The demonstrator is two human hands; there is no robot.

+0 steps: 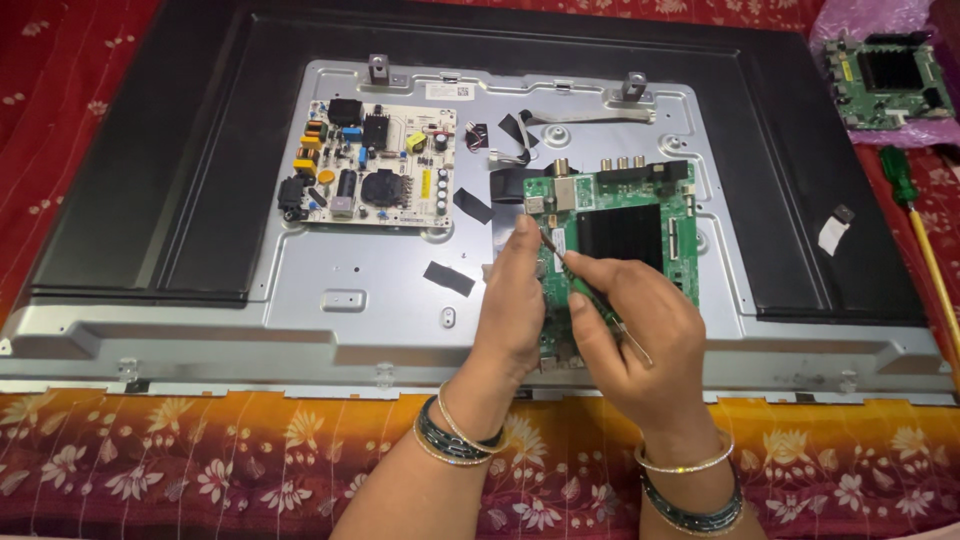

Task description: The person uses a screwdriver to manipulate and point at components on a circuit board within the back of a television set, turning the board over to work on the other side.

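Red floral cloth (150, 470) covers the surface under an opened flat TV (130, 180), laid face down with its silver metal back plate (350, 290) bared.

Right hand (640, 340): its grip is pressed together around a thin screwdriver (590, 295) with a dark green handle, thumb and fingers curled over the shaft. The tool slants up and to the left, its tip on the left part of the green main board (620, 225), which sits on the right half of the plate. Left hand (515, 300): fingers held together and stretched forward, tips touching the board's left edge just beside the tool tip; whether they pinch anything I cannot tell.

A white power board (375, 165) with yellow, blue and black parts is mounted on the left of the plate, well apart from the hands. Black tape pieces (450, 278) stick to the plate between the two boards. A small white label (447, 91) sits at the plate's top edge, and a white tag (830, 235) lies on the black rim at right.

Both forearms come up from the bottom edge, wrists bent a little, each wearing bangles (455, 435).

At far right lie a second green board (885, 80) on pink wrap (860, 15) and a green and yellow screwdriver (920, 230).
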